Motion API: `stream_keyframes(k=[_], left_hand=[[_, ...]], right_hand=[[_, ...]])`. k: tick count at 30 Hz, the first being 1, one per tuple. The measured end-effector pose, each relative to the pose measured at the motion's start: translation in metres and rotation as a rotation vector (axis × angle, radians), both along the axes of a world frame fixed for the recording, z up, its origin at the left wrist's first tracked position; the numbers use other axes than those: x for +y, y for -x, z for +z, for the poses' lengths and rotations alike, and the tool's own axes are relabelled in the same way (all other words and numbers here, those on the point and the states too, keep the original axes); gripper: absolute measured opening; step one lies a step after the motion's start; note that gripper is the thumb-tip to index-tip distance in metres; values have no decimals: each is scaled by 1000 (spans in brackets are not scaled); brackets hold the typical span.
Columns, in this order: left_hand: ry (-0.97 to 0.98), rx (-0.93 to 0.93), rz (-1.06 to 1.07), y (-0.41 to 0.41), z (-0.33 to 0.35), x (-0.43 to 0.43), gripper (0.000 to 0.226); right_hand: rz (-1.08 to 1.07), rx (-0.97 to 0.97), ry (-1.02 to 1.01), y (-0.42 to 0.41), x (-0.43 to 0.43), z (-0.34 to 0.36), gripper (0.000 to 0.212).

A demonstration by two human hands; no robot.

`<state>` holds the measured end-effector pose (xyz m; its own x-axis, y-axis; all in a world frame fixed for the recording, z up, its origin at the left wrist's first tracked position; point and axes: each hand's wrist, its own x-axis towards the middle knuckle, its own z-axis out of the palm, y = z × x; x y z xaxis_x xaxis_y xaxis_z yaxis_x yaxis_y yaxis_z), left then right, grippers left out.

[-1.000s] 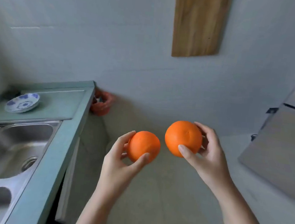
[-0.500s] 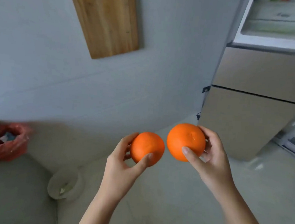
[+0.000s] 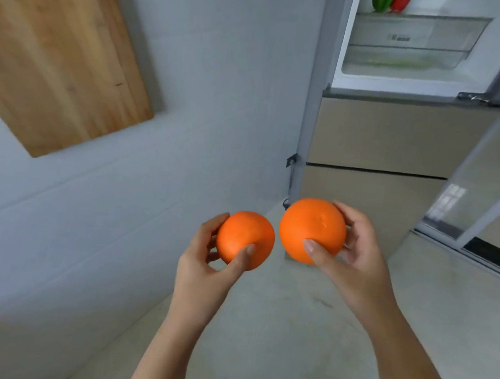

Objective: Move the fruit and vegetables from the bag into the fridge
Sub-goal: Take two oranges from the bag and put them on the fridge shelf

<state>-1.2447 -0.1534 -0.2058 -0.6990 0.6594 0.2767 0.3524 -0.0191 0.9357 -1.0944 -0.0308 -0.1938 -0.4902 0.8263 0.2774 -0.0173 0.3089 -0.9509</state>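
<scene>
My left hand [image 3: 205, 273] grips a smaller orange [image 3: 243, 237] between thumb and fingers. My right hand [image 3: 354, 265] holds a larger orange [image 3: 310, 228] just to its right; the two fruits are side by side, slightly apart. Both are held in the air at chest height, over the floor. The fridge [image 3: 377, 134] stands ahead at the upper right with its top compartment open. A clear crisper drawer [image 3: 406, 43] shows inside, and above it lie a green pepper [image 3: 381, 0] and a red pepper [image 3: 403, 0]. The bag is out of view.
A wooden board [image 3: 52, 51] hangs on the white tiled wall [image 3: 205, 100] at the upper left. The open fridge door [image 3: 492, 168] reaches out along the right edge. Pale floor [image 3: 291, 329] lies between me and the fridge.
My view has swung right from the sink and counter to the fridge, which now fills the upper right. Both hands kept their oranges in the same hold.
</scene>
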Motion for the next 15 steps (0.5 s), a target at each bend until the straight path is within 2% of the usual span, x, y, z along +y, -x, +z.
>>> stream_keyframes(k=[8,15], left_hand=[[24,22,-182,11,-3,113,51],[-37,62,-256,2,12,247,49]], right_hand=[[-195,-10,-5,-11,92,-1,66],[-295,6,-40,-26,211,3,79]])
